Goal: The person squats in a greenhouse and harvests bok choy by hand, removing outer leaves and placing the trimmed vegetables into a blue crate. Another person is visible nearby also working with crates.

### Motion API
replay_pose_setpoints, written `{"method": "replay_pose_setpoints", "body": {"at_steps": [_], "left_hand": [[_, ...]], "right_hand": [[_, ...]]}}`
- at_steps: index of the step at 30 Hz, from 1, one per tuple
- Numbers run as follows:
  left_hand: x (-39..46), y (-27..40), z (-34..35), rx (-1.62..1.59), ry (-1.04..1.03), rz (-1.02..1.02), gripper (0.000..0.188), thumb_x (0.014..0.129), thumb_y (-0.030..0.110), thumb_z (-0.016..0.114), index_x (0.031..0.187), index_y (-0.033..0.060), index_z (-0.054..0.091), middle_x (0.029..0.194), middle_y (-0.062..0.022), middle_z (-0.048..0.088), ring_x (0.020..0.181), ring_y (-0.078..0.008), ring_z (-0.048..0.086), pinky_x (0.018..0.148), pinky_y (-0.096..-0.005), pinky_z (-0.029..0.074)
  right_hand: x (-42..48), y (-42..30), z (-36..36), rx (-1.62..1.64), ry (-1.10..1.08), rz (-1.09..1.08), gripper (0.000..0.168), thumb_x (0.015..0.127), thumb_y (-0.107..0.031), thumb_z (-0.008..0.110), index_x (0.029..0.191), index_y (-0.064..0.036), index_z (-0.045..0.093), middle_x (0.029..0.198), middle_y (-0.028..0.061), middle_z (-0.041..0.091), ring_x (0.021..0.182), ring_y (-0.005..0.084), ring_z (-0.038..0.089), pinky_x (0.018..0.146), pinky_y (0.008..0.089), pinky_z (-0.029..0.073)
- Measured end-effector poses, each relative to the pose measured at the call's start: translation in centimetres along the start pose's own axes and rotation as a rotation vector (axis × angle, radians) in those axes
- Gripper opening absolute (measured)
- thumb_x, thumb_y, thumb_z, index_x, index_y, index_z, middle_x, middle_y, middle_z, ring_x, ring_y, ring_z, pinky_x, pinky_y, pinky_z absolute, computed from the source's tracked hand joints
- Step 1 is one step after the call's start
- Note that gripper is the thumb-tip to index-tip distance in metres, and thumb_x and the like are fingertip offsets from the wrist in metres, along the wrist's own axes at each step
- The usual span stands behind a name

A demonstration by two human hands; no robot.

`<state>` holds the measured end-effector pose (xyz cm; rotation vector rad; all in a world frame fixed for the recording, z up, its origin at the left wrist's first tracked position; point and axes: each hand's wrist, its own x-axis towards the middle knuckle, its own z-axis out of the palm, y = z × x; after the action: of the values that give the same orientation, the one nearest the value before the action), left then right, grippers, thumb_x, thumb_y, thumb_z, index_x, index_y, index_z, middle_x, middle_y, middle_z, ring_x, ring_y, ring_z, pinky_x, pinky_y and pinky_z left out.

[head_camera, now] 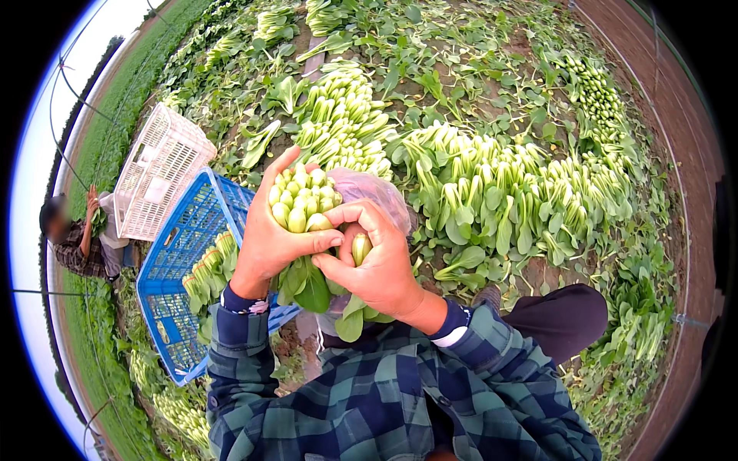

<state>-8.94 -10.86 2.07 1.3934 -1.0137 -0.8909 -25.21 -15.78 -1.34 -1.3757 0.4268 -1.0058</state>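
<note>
My left hand (271, 230) is wrapped around a bunch of small bok choy (301, 196), its pale stem ends facing up and its leaves hanging below. Beside it, my right hand (375, 253) holds a single bok choy (361, 248), base up, within its curled fingers. The two thumbs come close together at the near edge of the bunch. Behind the hands shows a pinkish clear plastic bag (369, 196), partly covered by them. To the left, a blue plastic crate (173, 236) contains bundles of bok choy (213, 262) tied with reddish bands.
Cut bok choy lie in a long row (490, 173) to the right and a pile (346, 115) ahead. A white plastic crate (164, 173) stands beyond the blue one. Another person (81, 236) holding greens is at the far left. Loose leaves litter the soil.
</note>
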Motion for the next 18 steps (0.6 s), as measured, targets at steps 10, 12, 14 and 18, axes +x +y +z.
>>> {"method": "replay_pose_setpoints", "body": {"at_steps": [10,12,14,18], "left_hand": [[-0.1,1.0,0.0,0.019,-0.067,-0.022,0.111,0.06,0.001,0.087,0.154,0.002,0.03,0.139,-0.0137,0.054,0.121,-0.0198,0.058,0.105,-0.0349,0.048],[0.0,1.1,-0.2,0.042,-0.093,-0.02,0.109,0.06,0.001,0.086,0.154,0.0021,0.031,0.139,-0.0126,0.054,0.121,-0.0196,0.058,0.106,-0.0347,0.047],[0.1,1.2,-0.2,0.042,-0.121,-0.03,0.108,0.059,0.002,0.085,0.153,0.0023,0.032,0.138,-0.0117,0.054,0.121,-0.0195,0.058,0.106,-0.0342,0.046],[0.3,1.6,0.1,0.026,-0.156,-0.049,0.107,0.059,0.003,0.085,0.152,0.0031,0.033,0.138,-0.0105,0.054,0.121,-0.0189,0.057,0.106,-0.0337,0.045]], "right_hand": [[-7.4,-0.4,-6.9,0.624,-0.198,0.714,0.036,0.1,-0.012,0.051,0.133,0.001,0.045,0.118,0.0168,0.063,0.072,0.0156,0.062,0.073,0.0331,0.055],[-8.8,0.2,-8.5,0.174,-0.377,0.572,0.028,0.098,-0.019,0.053,0.118,0.0,0.054,0.115,0.0175,0.064,0.083,0.0273,0.066,0.08,0.0406,0.053],[-9.4,0.2,-9.6,-0.482,-0.562,0.329,0.024,0.095,-0.021,0.057,0.108,0.0,0.058,0.115,0.0187,0.064,0.089,0.0325,0.067,0.08,0.0417,0.052],[-7.2,-1.8,-9.2,-0.646,-0.652,0.469,0.027,0.093,-0.029,0.06,0.097,-0.001,0.06,0.087,0.0166,0.07,0.075,0.0412,0.065,0.071,0.0481,0.051]]}}
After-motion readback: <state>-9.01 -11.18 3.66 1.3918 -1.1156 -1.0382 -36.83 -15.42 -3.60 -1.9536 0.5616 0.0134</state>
